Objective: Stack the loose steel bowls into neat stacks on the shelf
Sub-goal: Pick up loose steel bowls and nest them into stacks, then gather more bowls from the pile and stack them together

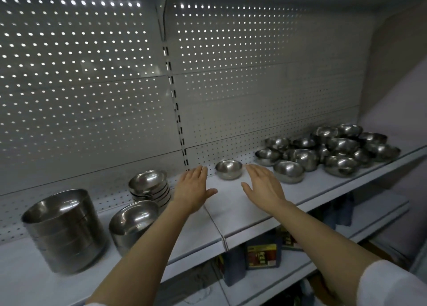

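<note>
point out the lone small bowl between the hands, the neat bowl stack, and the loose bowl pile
lone small bowl (228, 168), head view, inner wall
neat bowl stack (147, 183), head view, top bowl's inside
loose bowl pile (341, 144), head view, a middle bowl

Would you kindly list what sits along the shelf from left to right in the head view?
Tall steel pot → large bowl → stack of shallow bowls → left hand → single small bowl → right hand → pile of loose bowls.
</note>
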The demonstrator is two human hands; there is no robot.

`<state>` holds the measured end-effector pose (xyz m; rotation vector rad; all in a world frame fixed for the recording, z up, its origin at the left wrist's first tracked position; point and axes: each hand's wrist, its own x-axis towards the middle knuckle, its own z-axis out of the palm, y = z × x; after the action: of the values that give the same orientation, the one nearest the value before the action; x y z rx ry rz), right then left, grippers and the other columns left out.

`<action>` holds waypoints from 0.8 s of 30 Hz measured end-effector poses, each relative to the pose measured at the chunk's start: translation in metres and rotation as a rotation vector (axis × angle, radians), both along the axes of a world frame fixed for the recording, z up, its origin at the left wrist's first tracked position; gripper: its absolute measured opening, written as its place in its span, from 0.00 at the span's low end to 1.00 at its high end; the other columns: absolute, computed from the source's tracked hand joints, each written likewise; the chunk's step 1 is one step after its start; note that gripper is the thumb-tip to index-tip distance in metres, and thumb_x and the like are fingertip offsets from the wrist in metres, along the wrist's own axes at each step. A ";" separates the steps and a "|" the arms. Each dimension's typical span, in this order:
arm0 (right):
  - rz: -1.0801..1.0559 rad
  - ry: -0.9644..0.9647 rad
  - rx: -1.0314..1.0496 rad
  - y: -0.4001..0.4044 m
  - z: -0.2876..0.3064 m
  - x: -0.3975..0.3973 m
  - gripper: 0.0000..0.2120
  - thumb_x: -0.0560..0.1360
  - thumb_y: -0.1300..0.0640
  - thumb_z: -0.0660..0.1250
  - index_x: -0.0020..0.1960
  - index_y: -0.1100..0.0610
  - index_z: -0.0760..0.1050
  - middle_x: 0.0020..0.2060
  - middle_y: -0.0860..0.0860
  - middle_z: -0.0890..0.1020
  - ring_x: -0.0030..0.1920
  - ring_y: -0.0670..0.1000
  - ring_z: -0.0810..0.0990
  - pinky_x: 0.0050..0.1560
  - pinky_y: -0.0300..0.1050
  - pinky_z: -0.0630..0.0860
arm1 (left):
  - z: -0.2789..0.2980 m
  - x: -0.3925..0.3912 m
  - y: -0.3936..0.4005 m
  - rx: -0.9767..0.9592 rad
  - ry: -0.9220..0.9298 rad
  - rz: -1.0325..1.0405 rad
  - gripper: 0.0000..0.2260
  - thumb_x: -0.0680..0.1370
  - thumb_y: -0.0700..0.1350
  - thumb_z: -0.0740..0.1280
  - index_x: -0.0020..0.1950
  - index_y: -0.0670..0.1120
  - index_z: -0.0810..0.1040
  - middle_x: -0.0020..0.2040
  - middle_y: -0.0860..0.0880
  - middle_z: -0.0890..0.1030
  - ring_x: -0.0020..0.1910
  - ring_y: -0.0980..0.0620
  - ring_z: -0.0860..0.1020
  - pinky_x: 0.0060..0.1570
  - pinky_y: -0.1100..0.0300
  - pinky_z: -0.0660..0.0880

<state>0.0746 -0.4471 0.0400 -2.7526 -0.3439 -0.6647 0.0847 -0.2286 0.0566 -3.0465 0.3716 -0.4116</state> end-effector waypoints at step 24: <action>0.097 0.255 0.024 -0.052 -0.074 0.209 0.34 0.79 0.44 0.60 0.77 0.58 0.53 0.76 0.54 0.60 0.75 0.52 0.59 0.72 0.42 0.56 | -0.081 0.187 -0.046 -0.253 0.276 0.215 0.40 0.79 0.63 0.61 0.81 0.43 0.49 0.81 0.45 0.53 0.79 0.46 0.55 0.77 0.51 0.55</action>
<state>0.2837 -0.4990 -0.0339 -2.7345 -0.4049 -0.2870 0.2718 -0.2744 -0.0247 -3.3492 -0.0044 -0.0265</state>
